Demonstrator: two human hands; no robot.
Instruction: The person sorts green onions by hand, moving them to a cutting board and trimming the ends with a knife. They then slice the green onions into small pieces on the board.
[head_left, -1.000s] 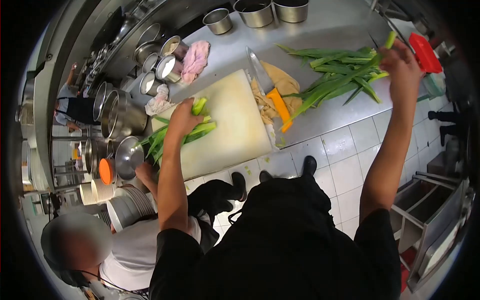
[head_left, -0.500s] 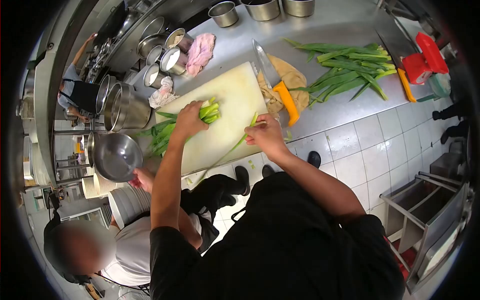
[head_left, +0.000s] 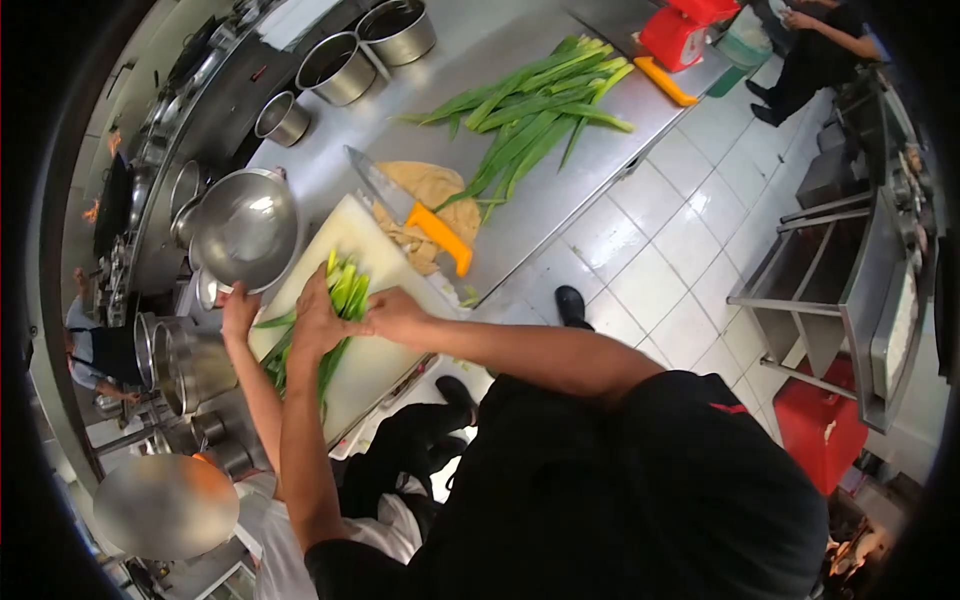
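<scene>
My left hand (head_left: 314, 318) is wrapped round a bunch of green onions (head_left: 348, 290) on the white cutting board (head_left: 385, 265). Pale cut ends stick out above the fingers, and the leaves hang down below. My right hand (head_left: 396, 317) is closed at the bunch's right side, its fingertips meeting my left thumb; what lies between them is hidden. A knife with an orange handle (head_left: 440, 240) rests on a tan cloth (head_left: 428, 187) just past the board. Further along the steel counter lies a loose pile of green onions (head_left: 540, 105).
A co-worker's hand (head_left: 238, 310) at my left holds a steel bowl (head_left: 247, 228) over the counter beside the board. Steel pots (head_left: 336, 70) line the back. A red scale (head_left: 672, 40) and another orange handle (head_left: 665, 82) are at the far end. Another person stands beyond.
My right hand has come left to the bunch; the single stalk it held no longer shows. The co-worker's bowl has moved up beside the board. My view has turned right.
</scene>
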